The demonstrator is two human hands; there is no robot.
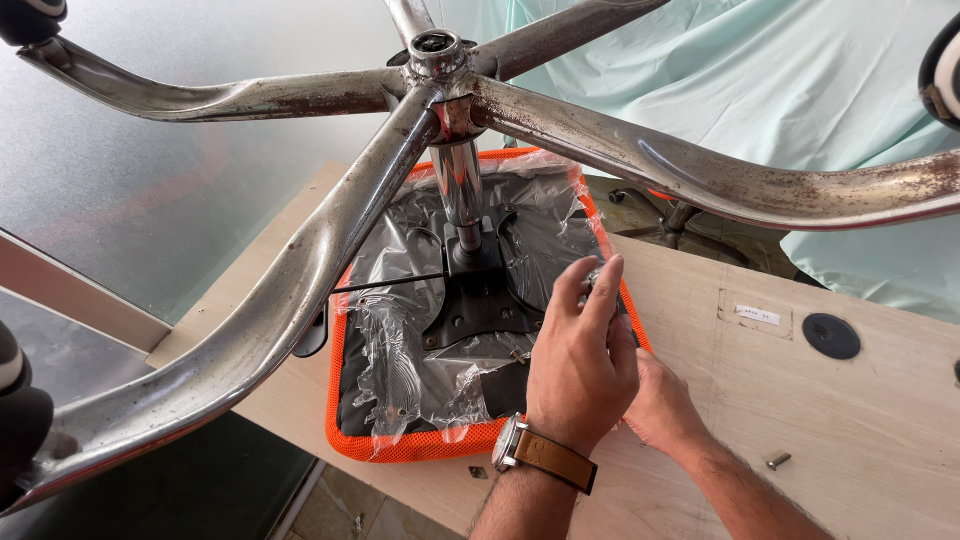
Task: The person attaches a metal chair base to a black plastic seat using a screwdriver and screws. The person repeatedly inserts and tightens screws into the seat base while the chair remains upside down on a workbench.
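Chair seat (400, 440), orange-edged and plastic-wrapped, is lying upside down on the wooden surface (820, 410), rusty wheeled base (440, 100) pointing up; left hand (580, 350) is pinching a small metal fitting (597, 277) at its rim, right hand (655, 400) curling underneath, grip hidden, likely a fastening step needing careful alignment

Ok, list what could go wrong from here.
1. The seat overhangs the table edge, top-heavy under the rusty base; it might tip.
2. The left hand grips a small part by its fingertips; it could drop.
3. The loose bolt could roll off.
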